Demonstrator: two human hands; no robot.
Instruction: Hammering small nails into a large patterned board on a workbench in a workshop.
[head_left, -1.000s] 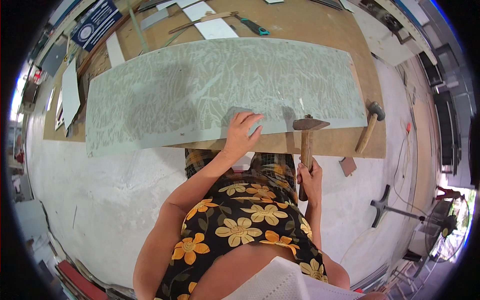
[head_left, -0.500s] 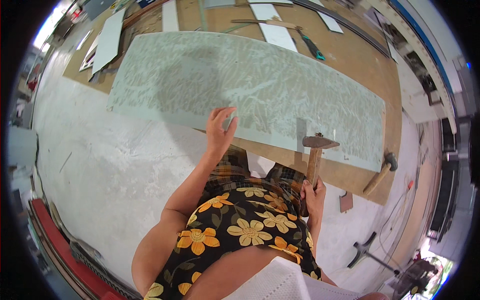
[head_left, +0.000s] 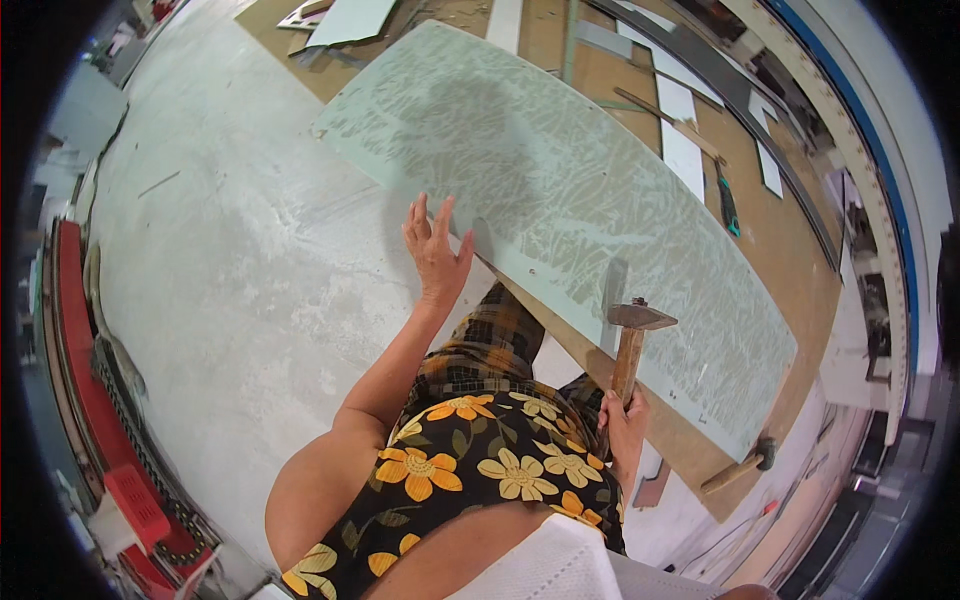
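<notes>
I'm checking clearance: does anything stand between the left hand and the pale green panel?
Nothing visible stands between the left hand and the pale green panel; the wooden-handled hammer in the right hand is to the right.

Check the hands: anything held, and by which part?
Right hand grips the hammer by the lower part of its wooden handle. Left hand is open, holding nothing.

The person (head_left: 500, 455) has swung left: the sheet (head_left: 580, 200) and desk (head_left: 690, 462), square on earlier, now run slantwise. The left hand (head_left: 437, 262) has moved from over the sheet to mostly past its near edge, fingers wider spread. A red box (head_left: 137, 508) has come into sight.
</notes>
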